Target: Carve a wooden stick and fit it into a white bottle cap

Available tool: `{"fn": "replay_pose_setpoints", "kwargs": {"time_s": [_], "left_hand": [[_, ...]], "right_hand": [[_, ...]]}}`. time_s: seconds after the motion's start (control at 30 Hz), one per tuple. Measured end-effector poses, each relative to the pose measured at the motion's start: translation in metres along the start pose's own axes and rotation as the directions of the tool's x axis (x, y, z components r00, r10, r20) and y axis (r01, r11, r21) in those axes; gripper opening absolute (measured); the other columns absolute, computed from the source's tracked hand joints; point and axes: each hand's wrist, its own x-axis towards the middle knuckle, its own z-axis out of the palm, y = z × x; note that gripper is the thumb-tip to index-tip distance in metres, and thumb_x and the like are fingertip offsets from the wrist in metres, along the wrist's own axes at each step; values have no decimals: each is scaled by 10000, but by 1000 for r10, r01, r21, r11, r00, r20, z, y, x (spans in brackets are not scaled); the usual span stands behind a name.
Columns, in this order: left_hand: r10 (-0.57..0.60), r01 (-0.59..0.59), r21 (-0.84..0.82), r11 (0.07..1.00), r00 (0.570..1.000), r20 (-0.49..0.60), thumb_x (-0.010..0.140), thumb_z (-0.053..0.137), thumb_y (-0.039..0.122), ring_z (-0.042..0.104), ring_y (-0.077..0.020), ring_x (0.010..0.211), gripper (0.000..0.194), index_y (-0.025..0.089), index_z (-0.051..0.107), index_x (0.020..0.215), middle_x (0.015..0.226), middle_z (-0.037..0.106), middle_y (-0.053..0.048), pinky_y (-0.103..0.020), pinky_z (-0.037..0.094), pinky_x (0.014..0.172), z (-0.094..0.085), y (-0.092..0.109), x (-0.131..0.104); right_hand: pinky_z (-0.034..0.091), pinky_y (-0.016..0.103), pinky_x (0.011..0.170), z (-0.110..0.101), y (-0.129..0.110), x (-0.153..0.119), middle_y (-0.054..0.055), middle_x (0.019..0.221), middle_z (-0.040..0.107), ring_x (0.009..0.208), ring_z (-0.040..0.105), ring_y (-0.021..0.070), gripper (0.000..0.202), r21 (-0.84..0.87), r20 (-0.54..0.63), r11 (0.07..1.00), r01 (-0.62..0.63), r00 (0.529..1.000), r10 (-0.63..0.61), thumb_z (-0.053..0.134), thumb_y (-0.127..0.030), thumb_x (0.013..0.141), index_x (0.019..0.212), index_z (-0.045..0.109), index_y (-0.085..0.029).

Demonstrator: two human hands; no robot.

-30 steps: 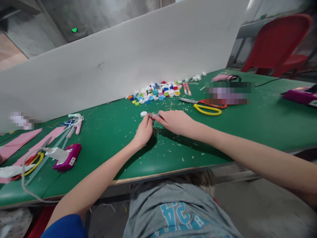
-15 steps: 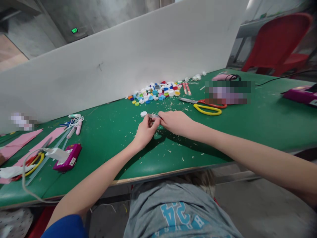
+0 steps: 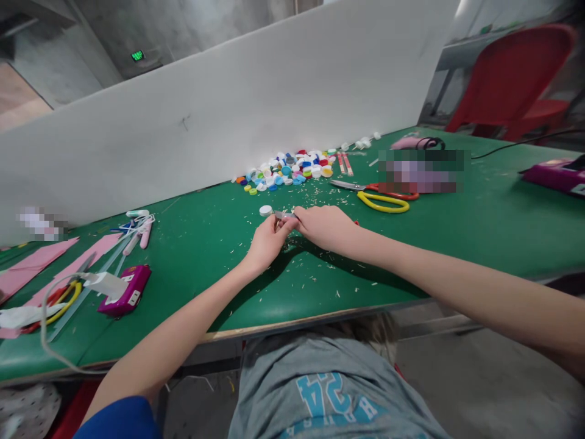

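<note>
Gripping slim greyish piece (image 3: 286,215), right hand (image 3: 325,225) hiding one end.

This looks like a small workshop or craft room in a rough concrete building. The wall (image 3: 205,30) is bare grey concrete with a lit green sign (image 3: 138,56). A long green worktable (image 3: 434,238) backed by a white board (image 3: 320,91) carries scissors (image 3: 350,185), scattered shavings, heaped bottle caps (image 3: 292,169) and a purple power strip (image 3: 140,281). A red plastic chair (image 3: 516,79) stands beyond.
</note>
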Motion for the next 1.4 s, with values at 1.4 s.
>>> {"fn": "replay_pose_setpoints", "kwargs": {"time_s": [1.4], "left_hand": [[-27,29,97,995,999,-21,883,471,592,448,-120,662,422,183,530,799,742,565,-8,-263,311,617,-4,10,-8]], "right_hand": [[323,283,592,6,8,7,123,822,704,727,659,222,521,21,-18,997,79,997,-79,211,-486,1006,1100,591,-142]]}}
